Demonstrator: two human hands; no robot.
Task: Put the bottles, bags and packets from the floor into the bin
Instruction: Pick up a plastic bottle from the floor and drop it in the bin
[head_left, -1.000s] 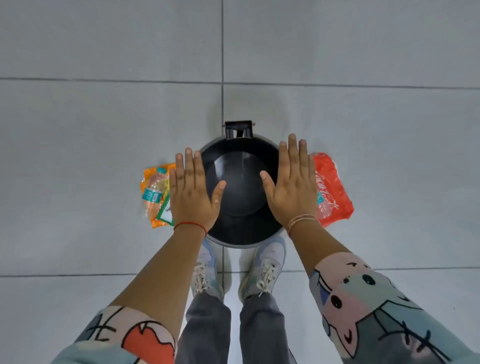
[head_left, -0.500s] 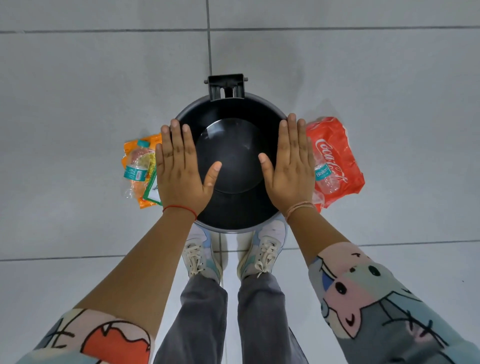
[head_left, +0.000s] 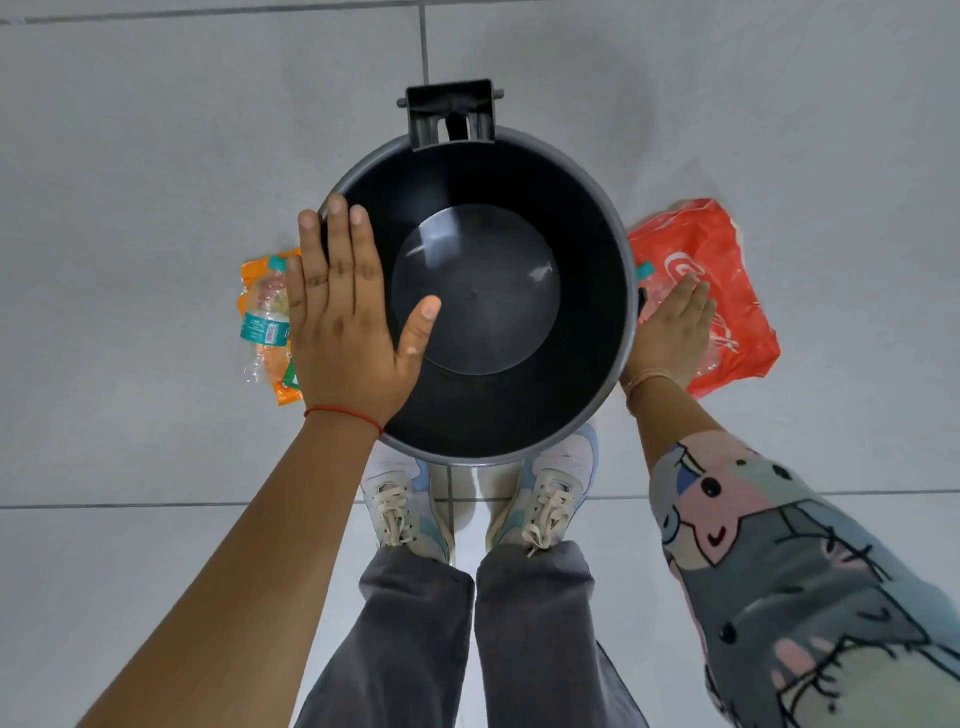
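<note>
head view: left hand (head_left: 345, 332) flat over bin (head_left: 631, 291) rim, right hand (head_left: 670, 332) spread on red bag (head_left: 727, 280).

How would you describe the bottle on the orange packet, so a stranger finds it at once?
Start at the black bin. On its left lies an orange packet, and the clear bottle rests on it. Its teal label sets it apart.

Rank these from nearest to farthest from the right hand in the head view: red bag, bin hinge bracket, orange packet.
From the right hand:
1. Red bag, on the floor right of the bin, directly under the fingers.
2. Bin hinge bracket, at the bin's far rim, up and to the left.
3. Orange packet, on the floor across the bin, on its left side.
</note>
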